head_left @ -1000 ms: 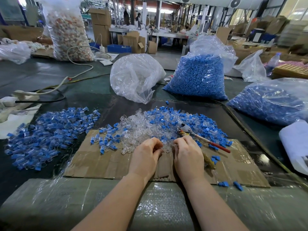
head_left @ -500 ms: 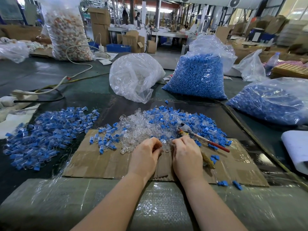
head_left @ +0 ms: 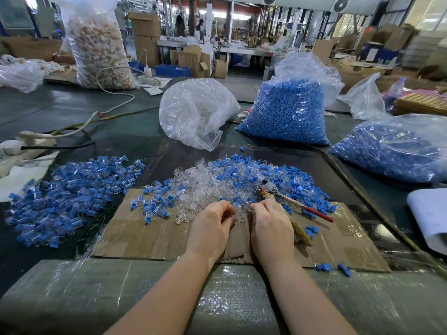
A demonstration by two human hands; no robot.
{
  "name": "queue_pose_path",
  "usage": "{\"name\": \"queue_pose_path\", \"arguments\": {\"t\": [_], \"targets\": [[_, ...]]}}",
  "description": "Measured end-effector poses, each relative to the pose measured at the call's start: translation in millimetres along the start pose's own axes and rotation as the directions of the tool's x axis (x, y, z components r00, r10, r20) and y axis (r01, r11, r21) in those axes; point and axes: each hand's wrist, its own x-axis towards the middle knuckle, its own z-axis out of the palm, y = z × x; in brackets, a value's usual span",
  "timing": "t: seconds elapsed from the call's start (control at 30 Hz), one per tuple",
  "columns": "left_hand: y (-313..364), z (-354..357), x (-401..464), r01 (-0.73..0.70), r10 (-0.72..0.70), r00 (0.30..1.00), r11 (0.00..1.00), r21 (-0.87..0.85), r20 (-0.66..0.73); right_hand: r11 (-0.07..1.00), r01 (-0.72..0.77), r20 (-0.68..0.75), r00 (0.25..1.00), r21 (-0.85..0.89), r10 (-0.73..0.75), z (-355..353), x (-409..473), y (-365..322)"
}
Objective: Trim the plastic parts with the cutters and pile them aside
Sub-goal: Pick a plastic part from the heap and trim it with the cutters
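A dark green work table carries a flat brown cardboard sheet near, and clear plastic bags of blue parts far right.

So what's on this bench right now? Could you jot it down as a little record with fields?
Left hand: curled, pinching small clear parts
Right hand: curled at the same clear parts
Cutters: red-handled, lying on the middle pile, beside the right hand
Middle pile: mixed clear and blue parts
Left pile: blue-and-clear pieces, set apart
Cardboard sheet: under the hands
Blue bag: behind the pile, full
Clear bag: left of the blue bag, mostly slack
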Motion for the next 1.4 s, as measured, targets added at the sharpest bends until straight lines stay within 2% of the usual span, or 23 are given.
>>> {"name": "queue_pose_path", "arguments": {"t": [0.47,0.63,0.97,1.17,1.27,1.4], "targets": [[0,-1,0,0.003,-0.003,1.0,1.0,-0.005,0.004,0.999,0.015,0.03,0.999,-0.049,-0.014,0,0,0],[0,-1,0,0.008,-0.008,1.0,1.0,-0.017,0.003,1.0,-0.005,-0.045,0.999,-0.027,0.004,2,0,-1],[1,-1,0,0.007,-0.007,1.0,1.0,-0.025,-0.001,1.0,0.016,-0.081,0.997,-0.018,-0.017,2,-1,-1],[1,-2,0,0.014,-0.014,1.0,1.0,-0.026,0.018,0.997,-0.011,-0.224,0.974,0.08,0.028,-15,8,4],[0,-2,-1,0.017,-0.016,1.0,0.999,-0.036,0.02,0.992,-0.125,-0.173,0.977,0.017,0.126,-30,21,20],[1,-2,-1,0.018,-0.016,1.0,0.999,-0.046,0.025,0.968,-0.17,0.068,0.98,-0.182,0.185,-46,35,47]]}}
